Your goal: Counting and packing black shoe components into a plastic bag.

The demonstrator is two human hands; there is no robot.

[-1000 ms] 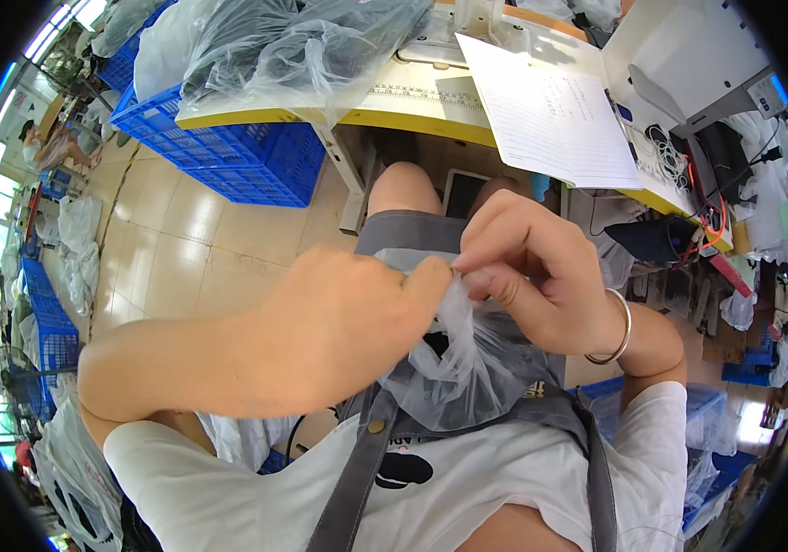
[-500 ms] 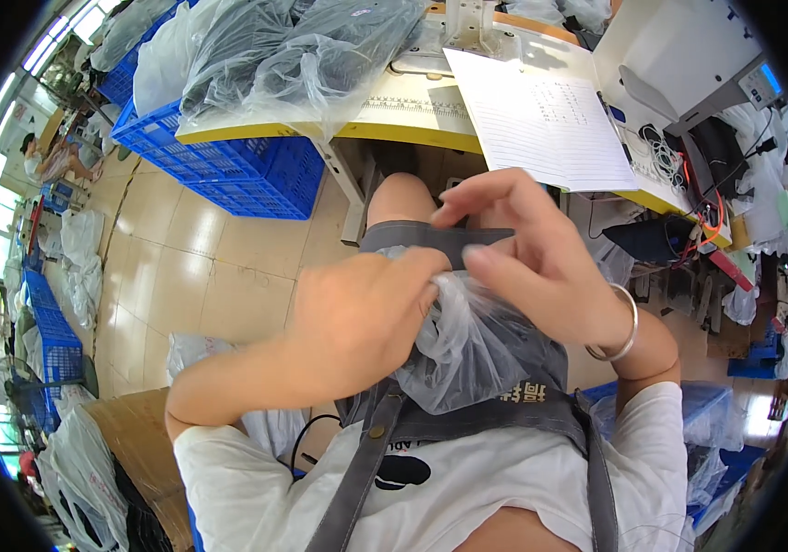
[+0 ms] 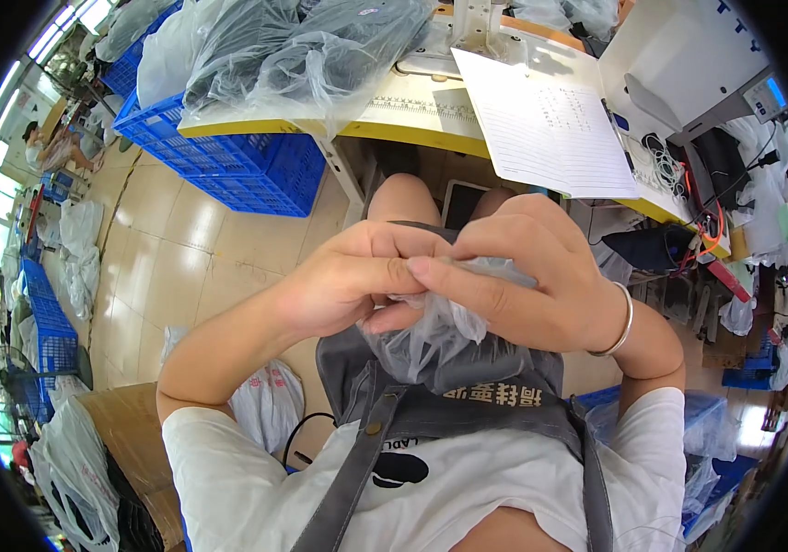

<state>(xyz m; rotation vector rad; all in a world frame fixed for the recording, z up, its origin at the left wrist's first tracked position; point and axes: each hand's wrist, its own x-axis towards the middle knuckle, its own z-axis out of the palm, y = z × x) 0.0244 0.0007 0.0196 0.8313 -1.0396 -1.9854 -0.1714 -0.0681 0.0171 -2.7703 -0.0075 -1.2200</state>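
Over my lap, both hands meet at the gathered top of a clear plastic bag (image 3: 431, 336). My left hand (image 3: 362, 271) is closed, its thumb and fingers pinching the bag's neck. From the other side my right hand (image 3: 527, 276), with a silver bangle on the wrist, pinches the same neck, thumb against the left thumb tip. The bag's crumpled body hangs below the fingers against my grey apron (image 3: 504, 363). What lies inside the bag is hard to make out, and the exact spot under the fingertips is hidden.
Ahead stands a yellow-edged work table (image 3: 412, 120) carrying plastic-bagged dark goods (image 3: 311, 64) and an open notebook (image 3: 550, 129). Blue crates (image 3: 228, 175) stand under its left end. A cardboard box (image 3: 132, 442) is at my left, cables (image 3: 666, 166) at the table's right. A person (image 3: 49, 147) sits far left.
My right hand has come down and left onto the bag's neck, where its fingers now pinch beside my left hand. My left hand has turned, its thumb now toward the right hand.
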